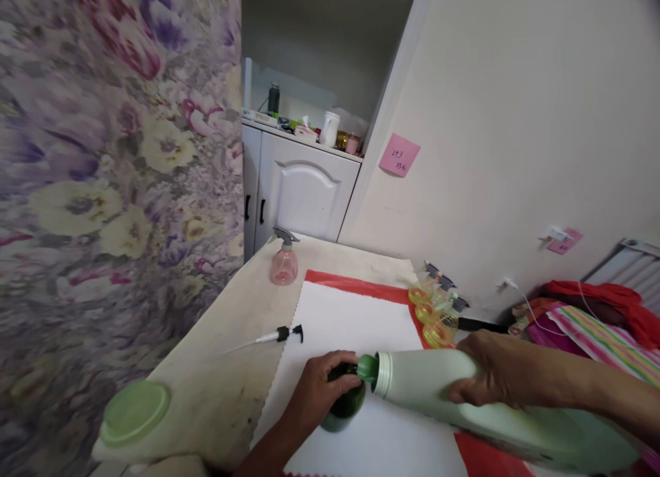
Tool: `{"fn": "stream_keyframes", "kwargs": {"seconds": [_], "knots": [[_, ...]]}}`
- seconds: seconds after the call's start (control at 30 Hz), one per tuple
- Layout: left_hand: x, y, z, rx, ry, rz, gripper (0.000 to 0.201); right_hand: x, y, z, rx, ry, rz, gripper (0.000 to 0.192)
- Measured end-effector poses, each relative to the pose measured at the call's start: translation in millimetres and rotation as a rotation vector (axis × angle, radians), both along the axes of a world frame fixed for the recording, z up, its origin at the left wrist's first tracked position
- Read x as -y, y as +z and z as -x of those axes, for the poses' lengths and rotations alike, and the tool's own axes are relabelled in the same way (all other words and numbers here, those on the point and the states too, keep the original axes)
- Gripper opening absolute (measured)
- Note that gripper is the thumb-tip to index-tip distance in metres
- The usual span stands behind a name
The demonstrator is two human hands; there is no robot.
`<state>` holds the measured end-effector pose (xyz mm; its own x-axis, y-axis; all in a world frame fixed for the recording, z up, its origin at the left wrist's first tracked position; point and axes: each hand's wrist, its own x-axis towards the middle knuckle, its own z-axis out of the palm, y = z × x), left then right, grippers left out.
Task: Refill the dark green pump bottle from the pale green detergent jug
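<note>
My left hand (314, 387) is closed round the upper part of a dark green bottle (343, 412), which stands on a white sheet (355, 312). With my right hand (489, 370) I grip a large pale green jug (417, 377), tipped almost level. The jug's green spout (367, 368) meets the top of the dark bottle; whether liquid flows I cannot make out. A black and clear pump head (281, 334) with its dip tube lies left of the bottle. At the table's lower left corner is a light green round lid (135, 412).
A pink spray bottle (284, 264) stands at the back left of the table. Several yellow-tinted spray bottles (436, 312) stand along the right edge. A floral curtain (118, 188) hangs on the left, a white cabinet (309, 188) stands behind, and striped cloth (608, 333) lies at right.
</note>
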<state>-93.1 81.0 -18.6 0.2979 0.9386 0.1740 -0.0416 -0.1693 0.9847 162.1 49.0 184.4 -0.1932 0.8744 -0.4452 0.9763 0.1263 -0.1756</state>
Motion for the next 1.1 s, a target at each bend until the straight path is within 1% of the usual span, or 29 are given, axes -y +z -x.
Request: {"fn": "stream_keyframes", "kwargs": {"seconds": [0.37, 0.67, 0.97, 1.1], "knots": [[-0.9, -6.5, -0.5, -0.005, 0.007, -0.021, 0.020, 0.1, 2.8, 4.5, 0.008, -0.003, 0.014, 0.035], [-0.7, -3.8, -0.8, -0.017, 0.002, -0.030, 0.021, 1.2, 3.7, 4.8, 0.002, 0.011, 0.000, 0.037], [-0.3, -4.5, -0.2, -0.002, -0.005, -0.021, 0.021, 0.0, 4.3, 2.2, -0.011, 0.013, 0.006, 0.040], [0.9, -4.2, 0.1, -0.013, 0.005, -0.018, 0.021, -0.2, 4.1, 4.0, -0.011, 0.015, 0.020, 0.035]]}}
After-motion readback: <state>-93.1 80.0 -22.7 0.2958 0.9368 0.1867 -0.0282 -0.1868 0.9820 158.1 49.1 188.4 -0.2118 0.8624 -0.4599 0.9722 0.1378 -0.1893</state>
